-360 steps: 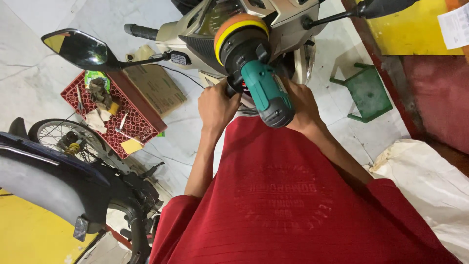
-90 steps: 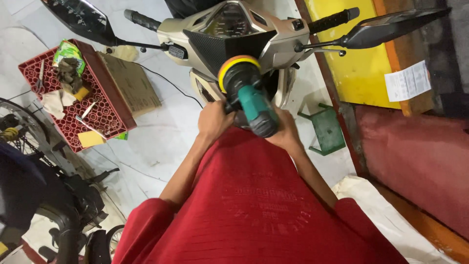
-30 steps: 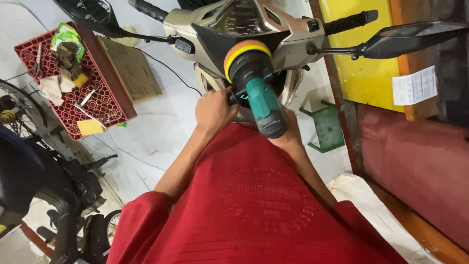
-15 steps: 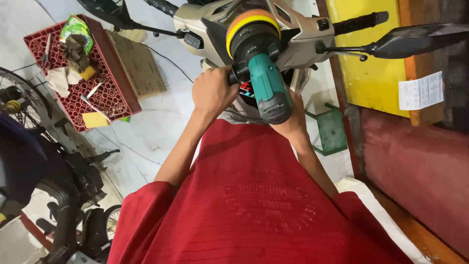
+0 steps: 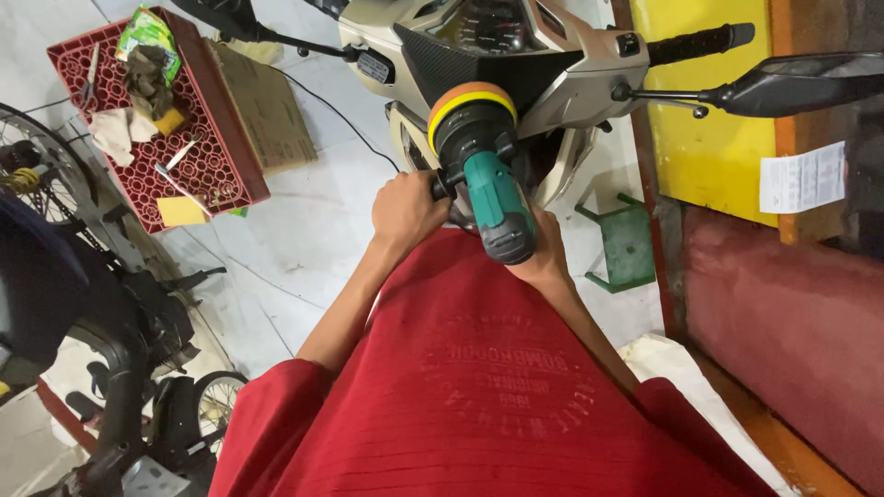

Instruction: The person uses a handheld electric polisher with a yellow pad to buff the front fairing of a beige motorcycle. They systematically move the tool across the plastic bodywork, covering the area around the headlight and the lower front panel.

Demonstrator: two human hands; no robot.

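Seen from above, a person in a red shirt holds a green and black power polisher at the centre of the frame. Its round head, with an orange and yellow foam pad, points away from the person, right up against the dark front panel of a beige scooter that fills the top centre. Whether the pad touches the panel cannot be told.

The left hand has its grip closed around the side handle of the polisher. The right hand is mostly hidden under the tool body and appears wrapped on its rear end.

The panel shows no visible polish or clear sign of finished work, so progress cannot be judged; the tool is simply held at the bodywork.

In the upper left, a red plastic crate on the pale tiled floor holds rags and small tools. A small green stool stands to the right of the scooter. Part of another motorcycle lies along the left edge.
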